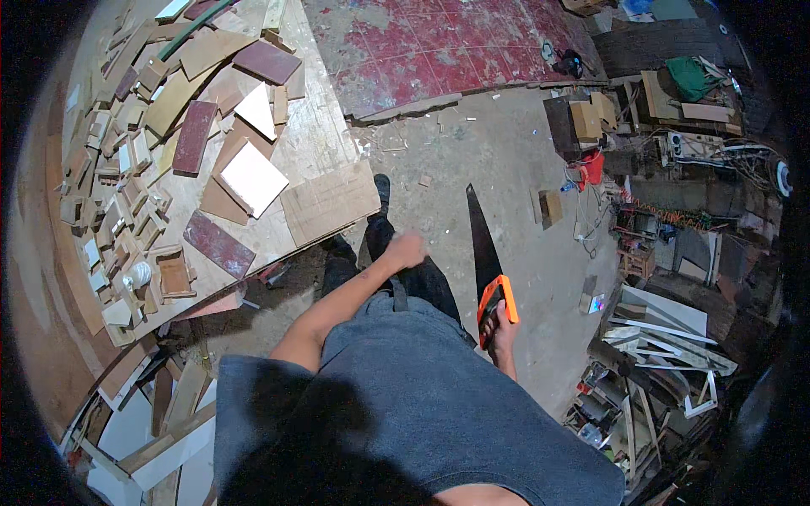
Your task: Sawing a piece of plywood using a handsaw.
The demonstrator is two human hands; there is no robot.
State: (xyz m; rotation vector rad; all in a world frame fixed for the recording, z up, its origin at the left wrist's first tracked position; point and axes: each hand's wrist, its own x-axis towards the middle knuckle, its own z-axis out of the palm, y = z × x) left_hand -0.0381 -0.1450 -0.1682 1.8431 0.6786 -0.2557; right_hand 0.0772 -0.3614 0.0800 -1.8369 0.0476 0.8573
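Note:
My right hand (504, 331) is wrapped round the orange-and-black handle (504, 291) of a handsaw. Its long dark blade (482, 240) points away from me, tapering to a tip over the concrete floor. In front of my body, above my dark trousers, is my left hand (407, 251). It is smeared by motion and its fingers do not show clearly; no object can be made out in it. The nearest thing to that hand is the corner of the wooden worktable (316, 126), where a flat brown board (331, 202) lies apart from it.
Wood offcuts, a white square piece (253, 179) and dark red boards (219, 244) cover the table. A red tiled patch (456, 51) lies ahead. Along the right stand scrap wood, cables, tools and white frame strips (666, 341). More boards (169, 447) lean at lower left.

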